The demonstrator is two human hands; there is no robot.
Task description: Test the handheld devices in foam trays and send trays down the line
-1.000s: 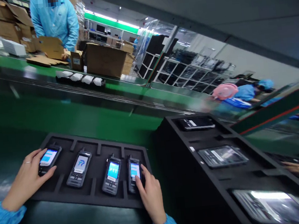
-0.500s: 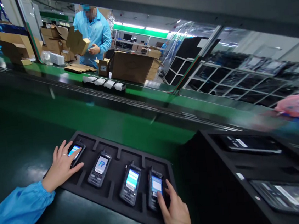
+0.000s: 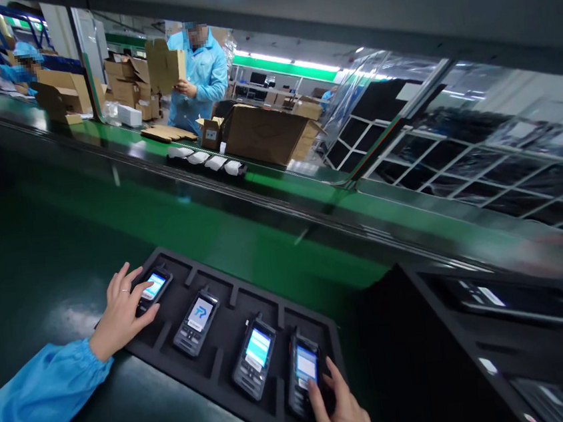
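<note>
A black foam tray (image 3: 240,388) lies on the green surface with several black handheld radios, each with a keypad, a stubby antenna and a lit screen. My left hand (image 3: 120,313) is open over the leftmost radio (image 3: 154,286), a fingertip at its screen and the thumb apart from the other fingers. The second radio (image 3: 196,322) shows a blue logo; the third radio (image 3: 255,358) has a blue and white screen. At the tray's right end, my right hand (image 3: 340,403) is open beside the rightmost radio (image 3: 303,373), its thumb touching the radio near the keypad.
Stacked black foam trays (image 3: 415,331) stand at the right with dark devices in the top one. Behind runs a metal rail (image 3: 260,203). Across it are a cardboard box (image 3: 263,132), white-wrapped items (image 3: 216,162), and a co-worker (image 3: 201,72) handling a carton; another person sits farther left.
The view has shifted, so the scene sits farther right. Both hands stay at the same radios. The co-worker has turned the carton more upright. The pink object at the right has mostly left view.
</note>
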